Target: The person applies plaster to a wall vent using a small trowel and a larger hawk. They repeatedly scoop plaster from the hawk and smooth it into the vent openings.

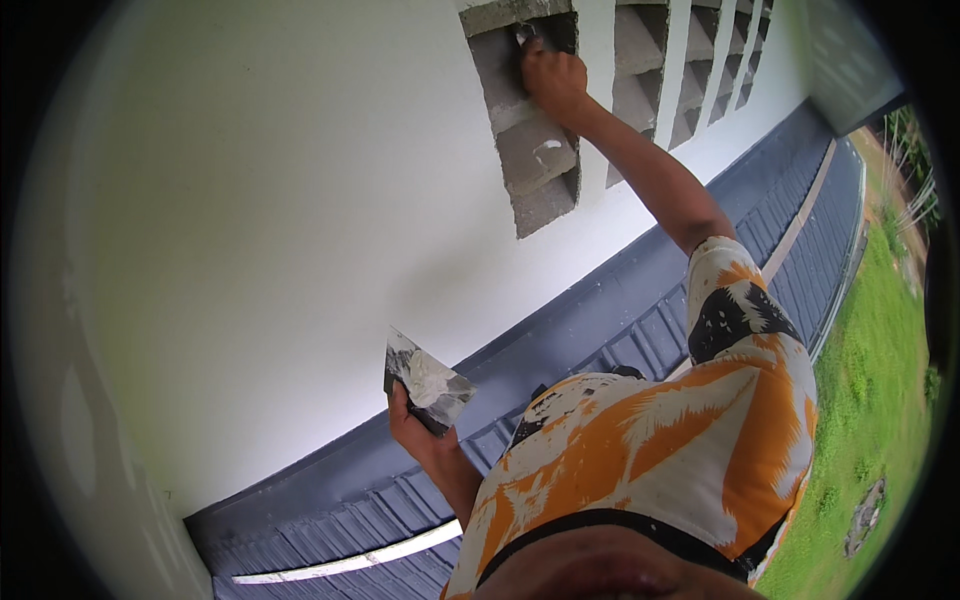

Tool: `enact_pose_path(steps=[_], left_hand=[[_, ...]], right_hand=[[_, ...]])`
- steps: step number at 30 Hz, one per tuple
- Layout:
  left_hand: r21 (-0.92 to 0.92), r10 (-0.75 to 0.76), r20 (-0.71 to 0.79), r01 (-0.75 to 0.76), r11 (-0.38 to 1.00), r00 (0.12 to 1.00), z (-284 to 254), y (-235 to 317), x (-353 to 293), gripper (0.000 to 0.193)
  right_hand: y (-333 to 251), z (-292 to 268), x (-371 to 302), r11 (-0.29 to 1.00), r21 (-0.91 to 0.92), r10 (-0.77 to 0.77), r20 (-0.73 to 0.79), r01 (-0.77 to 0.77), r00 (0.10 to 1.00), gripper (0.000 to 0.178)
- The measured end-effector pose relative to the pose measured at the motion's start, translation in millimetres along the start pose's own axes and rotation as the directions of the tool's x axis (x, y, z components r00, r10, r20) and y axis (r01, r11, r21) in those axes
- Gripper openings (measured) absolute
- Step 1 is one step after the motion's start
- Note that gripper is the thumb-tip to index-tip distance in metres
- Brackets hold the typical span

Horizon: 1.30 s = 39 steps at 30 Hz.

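Note:
My left hand [415, 432] is closed on a broad metal putty scraper [395, 358], held low in front of the white wall. A lump of white putty [431, 380] sits on its flat face. Stretched up and to the right, my right hand [555, 82] is closed inside the upper part of the nearest vent opening [537, 150]. A small tool [523, 33], which looks like a putty knife, pokes out past its fingers; most of it is hidden. The vent has rough grey concrete slats, and a white smear [548, 150] marks one lower slat.
More slatted vent openings [640, 65] run along the white wall [280, 220] to the right. Below the wall lies dark grey ribbed roofing [630, 325], with a pale strip [350, 555] across it. Grass [865, 400] shows beyond its edge at the far right.

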<state>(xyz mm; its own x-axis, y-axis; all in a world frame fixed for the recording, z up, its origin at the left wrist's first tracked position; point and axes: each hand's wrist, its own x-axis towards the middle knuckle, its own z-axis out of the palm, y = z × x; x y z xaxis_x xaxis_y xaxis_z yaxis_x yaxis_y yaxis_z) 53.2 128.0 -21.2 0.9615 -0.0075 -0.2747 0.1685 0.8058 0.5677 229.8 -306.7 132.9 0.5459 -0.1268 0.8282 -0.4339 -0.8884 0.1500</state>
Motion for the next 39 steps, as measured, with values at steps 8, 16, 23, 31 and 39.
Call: enact_pose_path(steps=[8,16,23,31,39], left_hand=[[0.021,-0.025,-0.057,0.026,0.999,0.998,13.9,-5.8,12.1,0.034],[0.066,-0.039,-0.036,0.041,0.997,0.999,23.6,-8.3,4.8,0.036],[0.036,-0.019,-0.043,0.02,0.999,0.999,20.1,-9.1,1.4,0.034],[0.001,-0.013,0.003,0.013,1.0,1.0,17.0,-13.5,5.0,0.035],[0.041,-0.045,0.053,0.043,0.998,0.998,19.7,-12.8,7.9,0.038]], right_hand=[[11.7,-18.2,10.4,0.999,0.008,-0.046,0.088,0.045,0.995,0.045],[-7.5,-21.2,0.0,0.995,0.088,-0.054,0.147,0.041,0.988,0.043],[-7.9,-21.3,-12.4,0.997,0.047,-0.061,0.116,0.056,0.991,0.046],[-1.0,-8.6,-7.8,0.997,0.04,-0.073,0.125,0.069,0.989,0.041],[-2.2,-18.7,1.9,0.998,0.04,-0.045,0.194,0.038,0.98,0.048]])
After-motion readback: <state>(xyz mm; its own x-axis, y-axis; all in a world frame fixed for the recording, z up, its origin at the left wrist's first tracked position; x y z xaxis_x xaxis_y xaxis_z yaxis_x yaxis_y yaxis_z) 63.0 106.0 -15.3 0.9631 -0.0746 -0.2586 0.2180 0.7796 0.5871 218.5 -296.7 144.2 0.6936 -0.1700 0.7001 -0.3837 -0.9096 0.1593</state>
